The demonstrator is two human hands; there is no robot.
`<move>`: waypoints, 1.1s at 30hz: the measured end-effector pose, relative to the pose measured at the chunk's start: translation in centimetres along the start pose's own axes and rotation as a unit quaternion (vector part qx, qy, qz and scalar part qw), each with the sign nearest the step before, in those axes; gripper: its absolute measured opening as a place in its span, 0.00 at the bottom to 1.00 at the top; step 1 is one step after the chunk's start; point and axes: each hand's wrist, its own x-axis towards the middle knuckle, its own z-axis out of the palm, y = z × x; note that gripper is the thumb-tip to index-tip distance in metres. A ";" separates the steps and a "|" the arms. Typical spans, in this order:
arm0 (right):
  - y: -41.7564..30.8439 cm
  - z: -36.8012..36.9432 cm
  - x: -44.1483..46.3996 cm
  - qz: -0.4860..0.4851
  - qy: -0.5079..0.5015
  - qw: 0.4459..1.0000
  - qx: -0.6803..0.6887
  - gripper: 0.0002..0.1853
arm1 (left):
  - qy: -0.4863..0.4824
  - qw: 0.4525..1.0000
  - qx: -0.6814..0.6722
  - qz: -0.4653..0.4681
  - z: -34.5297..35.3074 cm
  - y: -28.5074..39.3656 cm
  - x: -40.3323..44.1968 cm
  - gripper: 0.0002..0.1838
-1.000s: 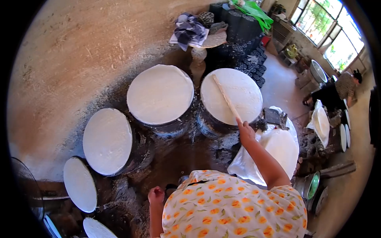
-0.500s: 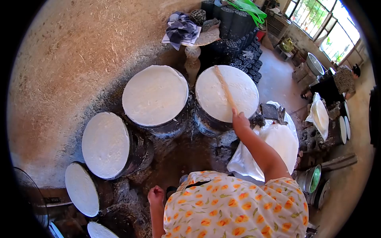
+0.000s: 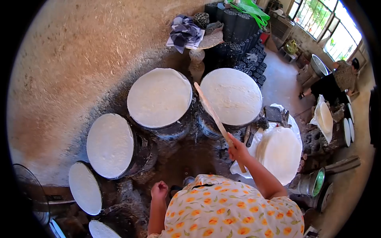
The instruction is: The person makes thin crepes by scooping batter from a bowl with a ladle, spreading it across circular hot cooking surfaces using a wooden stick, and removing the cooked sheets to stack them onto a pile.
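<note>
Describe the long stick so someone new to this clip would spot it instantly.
At the bottom centre, find the flowered shirt. Above it, the right hand grips the stick, whose far tip points up and left. It is long, narrow and pale brown, unlike the wide, round white drum tops nearby.

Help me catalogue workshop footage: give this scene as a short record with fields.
Right hand: grips a wooden stick near its lower end
Left hand: fingers curled, no object visible in it
White-topped drums: five visible in an arc, the lowest cut off by the frame
Beside right forearm: stack of round white sheets
Background: honeycomb briquettes, another person
</note>
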 end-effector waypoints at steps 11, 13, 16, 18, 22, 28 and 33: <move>0.5 2.4 -6.1 0.129 -0.228 0.961 0.085 0.34 | -0.074 0.956 0.256 0.121 14.5 1.3 -2.3 0.07; 0.5 2.6 -6.6 0.117 -0.209 0.968 0.073 0.34 | -0.068 0.883 0.404 0.229 17.3 1.1 -1.3 0.13; 1.4 2.7 -6.6 0.103 -0.162 0.979 0.074 0.34 | -0.098 0.486 0.643 0.583 21.3 1.8 2.6 0.20; 1.4 2.8 -6.2 0.096 -0.120 0.983 0.097 0.34 | -0.095 0.394 0.652 0.641 25.0 1.6 3.8 0.23; 0.8 3.1 -6.4 0.081 -0.080 0.990 0.083 0.34 | -0.068 0.266 0.769 0.577 29.6 0.1 6.1 0.34; -0.6 3.5 -4.4 0.085 -0.019 0.986 0.145 0.34 | -0.072 0.220 0.800 0.554 31.0 -1.0 6.3 0.37; -0.8 5.0 -6.3 0.128 -0.123 0.974 0.141 0.34 | -0.076 0.192 0.805 0.557 30.8 0.0 7.0 0.38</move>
